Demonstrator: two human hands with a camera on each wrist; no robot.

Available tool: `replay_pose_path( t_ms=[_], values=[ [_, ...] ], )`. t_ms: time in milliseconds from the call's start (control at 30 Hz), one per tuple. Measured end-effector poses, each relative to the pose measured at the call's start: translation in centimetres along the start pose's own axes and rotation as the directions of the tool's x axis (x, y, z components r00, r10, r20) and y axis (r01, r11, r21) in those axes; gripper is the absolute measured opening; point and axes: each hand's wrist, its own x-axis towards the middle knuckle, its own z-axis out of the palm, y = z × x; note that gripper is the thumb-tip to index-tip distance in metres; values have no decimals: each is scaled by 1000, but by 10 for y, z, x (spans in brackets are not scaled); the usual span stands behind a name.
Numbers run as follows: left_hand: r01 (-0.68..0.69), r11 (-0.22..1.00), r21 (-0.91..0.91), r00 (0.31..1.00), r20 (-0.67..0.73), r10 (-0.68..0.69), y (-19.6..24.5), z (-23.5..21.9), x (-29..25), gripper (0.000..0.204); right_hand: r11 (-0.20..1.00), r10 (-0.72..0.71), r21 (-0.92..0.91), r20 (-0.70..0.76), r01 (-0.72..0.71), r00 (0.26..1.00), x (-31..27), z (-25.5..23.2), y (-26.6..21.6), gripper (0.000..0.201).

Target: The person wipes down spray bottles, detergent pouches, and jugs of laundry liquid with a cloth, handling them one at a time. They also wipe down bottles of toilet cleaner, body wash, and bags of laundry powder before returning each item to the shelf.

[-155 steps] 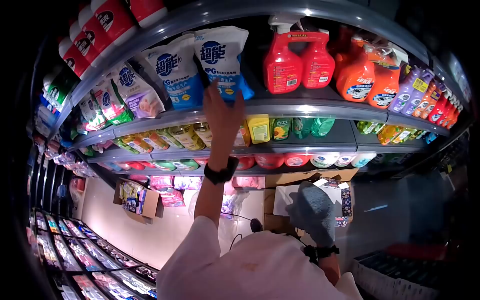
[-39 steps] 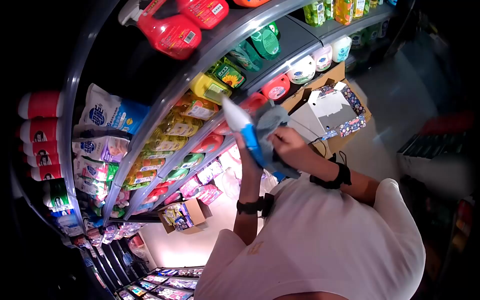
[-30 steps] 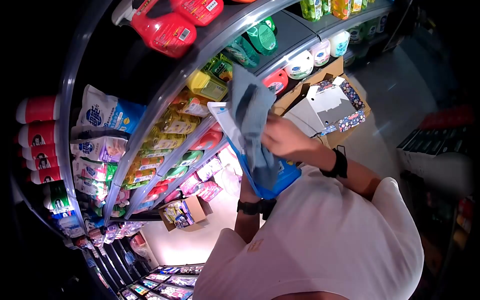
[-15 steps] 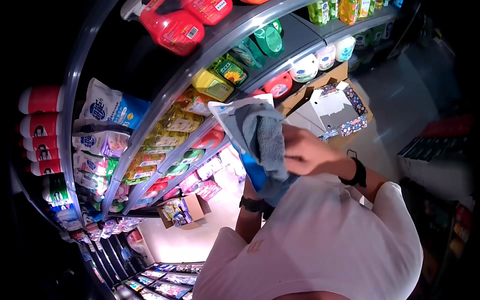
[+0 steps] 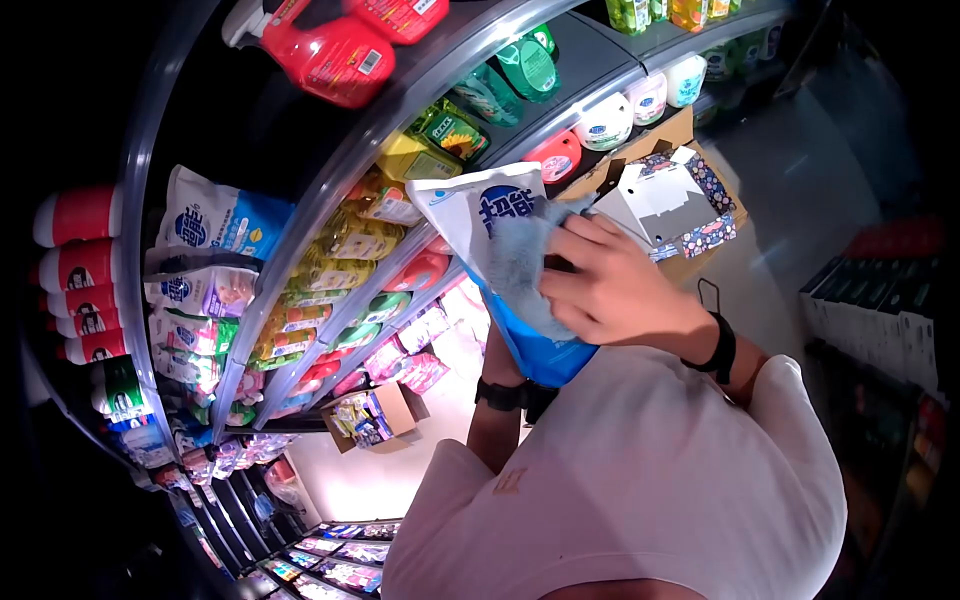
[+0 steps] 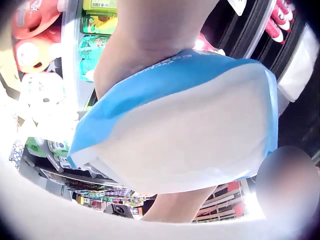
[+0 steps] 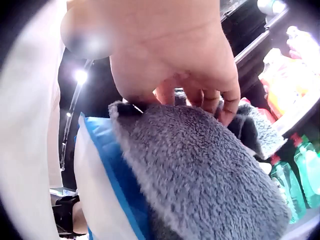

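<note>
A blue and white laundry powder bag (image 5: 520, 335) is held up at a tilt in front of the white shirt. My left hand (image 5: 502, 358) holds it from behind and below, its fingers hidden by the bag. The bag's plain white side (image 6: 190, 135) fills the left wrist view, with the hand (image 6: 145, 37) above it. My right hand (image 5: 615, 280) grips a fluffy grey cloth (image 5: 522, 270) with curled fingers. That cloth (image 7: 195, 170) lies against the bag's printed front, below and beside the dark blue logo. In the right wrist view, my right hand (image 7: 175, 65) bunches its upper edge.
Curved shelves hold red spray bottles (image 5: 335, 65), yellow bottles (image 5: 350, 240) and another blue and white bag (image 5: 235, 215). An open carton (image 5: 690, 195) with a patterned box inside stands beneath the shelf at right. A smaller carton (image 5: 370, 415) is on the floor.
Since the first frame, the left hand has taken the bag off the shelf and brought it to the body. The right hand has shifted the cloth over the bag's front, uncovering the logo.
</note>
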Motion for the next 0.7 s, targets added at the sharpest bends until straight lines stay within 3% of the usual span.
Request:
replay_pose_path(
  t_ms=[33,133,167,300,467,533,567,600,633,667,700],
  values=[
    [2,1000,-11,1000,1,-2,-1,0,1,62,996,84,36,58,-86,995,-1,4,-5,19],
    [5,998,-55,1000,-10,-6,-2,-1,6,62,985,71,160,-42,-64,997,-3,20,-21,20],
    [3,996,-86,1000,-18,-5,-2,-2,9,62,973,92,211,22,-95,995,-9,20,-25,24],
    [-2,963,-271,999,-53,-12,-12,-4,35,63,928,124,354,0,-116,992,-27,25,-15,29],
    [-47,839,-543,997,-80,4,-38,-8,72,63,932,166,341,-107,-121,980,-3,36,15,33],
    [-61,795,-604,997,-76,19,-45,-7,77,63,760,308,614,-52,-212,950,12,49,41,34],
    [-79,772,-631,996,-74,41,-47,-6,78,63,690,379,636,90,-346,921,15,58,54,30],
    [-107,741,-663,994,-77,75,-47,-5,77,63,685,383,639,93,-350,919,17,60,46,30],
    [-148,692,-706,988,-79,131,-48,-6,79,64,783,297,582,-40,-220,954,23,59,35,29],
    [-271,525,-807,945,-119,305,-56,4,85,64,862,193,499,-166,-86,967,27,55,24,28],
    [-375,320,-870,864,-203,461,-63,11,88,64,903,124,425,-127,-59,984,24,47,14,30]
  ],
)
